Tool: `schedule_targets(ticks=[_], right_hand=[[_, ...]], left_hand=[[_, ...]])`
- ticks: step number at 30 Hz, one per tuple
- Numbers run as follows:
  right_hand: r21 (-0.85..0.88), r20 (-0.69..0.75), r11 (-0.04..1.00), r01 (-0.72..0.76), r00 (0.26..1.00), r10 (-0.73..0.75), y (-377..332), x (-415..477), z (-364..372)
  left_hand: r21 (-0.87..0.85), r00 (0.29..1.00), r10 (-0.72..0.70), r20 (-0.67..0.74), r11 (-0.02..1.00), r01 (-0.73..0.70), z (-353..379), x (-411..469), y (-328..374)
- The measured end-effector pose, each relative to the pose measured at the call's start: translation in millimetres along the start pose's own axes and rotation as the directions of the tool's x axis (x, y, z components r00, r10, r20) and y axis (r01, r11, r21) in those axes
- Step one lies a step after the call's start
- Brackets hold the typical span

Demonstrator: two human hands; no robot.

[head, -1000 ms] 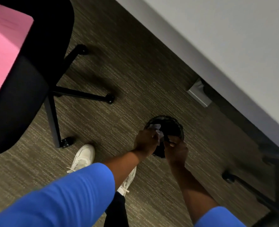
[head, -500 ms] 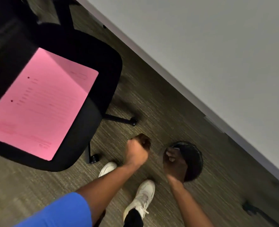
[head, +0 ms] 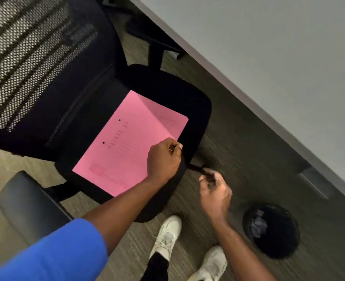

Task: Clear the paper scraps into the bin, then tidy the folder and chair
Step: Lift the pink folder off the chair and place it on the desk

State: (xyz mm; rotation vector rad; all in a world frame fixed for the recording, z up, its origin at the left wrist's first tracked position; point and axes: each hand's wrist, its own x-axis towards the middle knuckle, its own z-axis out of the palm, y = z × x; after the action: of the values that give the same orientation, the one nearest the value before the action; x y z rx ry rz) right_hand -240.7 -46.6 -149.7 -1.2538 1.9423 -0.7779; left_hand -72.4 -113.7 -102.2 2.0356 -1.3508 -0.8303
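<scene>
Pink folder on the chair seat, left hand at its edge

The pink folder [head: 127, 147] lies flat on the black chair [head: 167, 94] seat, faint print showing; the left hand [head: 163, 161] curls its fingers at the folder's near-right edge (whether they pinch it, I cannot tell). The right hand [head: 215, 191], blurred and loosely curled, hangs off the seat's edge over carpet. Right of it the bin [head: 273, 232] holds paper scraps [head: 258, 224], bare carpet between.
</scene>
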Motion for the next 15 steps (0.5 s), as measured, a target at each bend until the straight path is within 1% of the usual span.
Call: schedule_targets(ticks=[1, 3, 5, 8, 10, 12, 15], right_hand=[[0.021, 0.001, 0.999, 0.031, 1.0, -0.031, -9.7, -0.8, 6.8], [0.073, 0.014, 0.997, 0.04, 0.999, -0.041, -25.5, -2.4, 22.4], [0.151, 0.072, 0.988, -0.026, 0.997, 0.015, -39.8, -4.3, 37.5], [0.235, 0.19, 0.965, -0.115, 0.979, 0.07, -56.3, -7.7, 59.7], [0.211, 0.233, 0.967, -0.144, 0.968, 0.094, -66.2, -9.6, 72.3], [0.159, 0.239, 0.976, -0.152, 0.965, 0.111, -76.8, -10.2, 80.3], [0.098, 0.218, 0.981, -0.167, 0.965, 0.142, -90.1, -11.2, 86.7]], left_hand=[[0.018, 1.0, 0.003, -0.02, 1.0, -0.003, -14.4, 7.7, -6.1], [0.061, 0.998, 0.0, -0.058, 0.998, 0.004, -43.4, 23.5, -20.2], [0.15, 0.993, -0.003, -0.118, 0.988, 0.021, -70.7, 39.8, -35.0], [0.323, 0.979, -0.049, -0.197, 0.94, 0.112, -105.5, 60.1, -55.9], [0.395, 0.972, -0.086, -0.217, 0.903, 0.169, -122.3, 68.9, -70.2], [0.421, 0.964, -0.151, -0.218, 0.877, 0.232, -132.8, 74.7, -82.8], [0.346, 0.949, -0.244, -0.199, 0.889, 0.301, -137.6, 77.8, -91.6]])
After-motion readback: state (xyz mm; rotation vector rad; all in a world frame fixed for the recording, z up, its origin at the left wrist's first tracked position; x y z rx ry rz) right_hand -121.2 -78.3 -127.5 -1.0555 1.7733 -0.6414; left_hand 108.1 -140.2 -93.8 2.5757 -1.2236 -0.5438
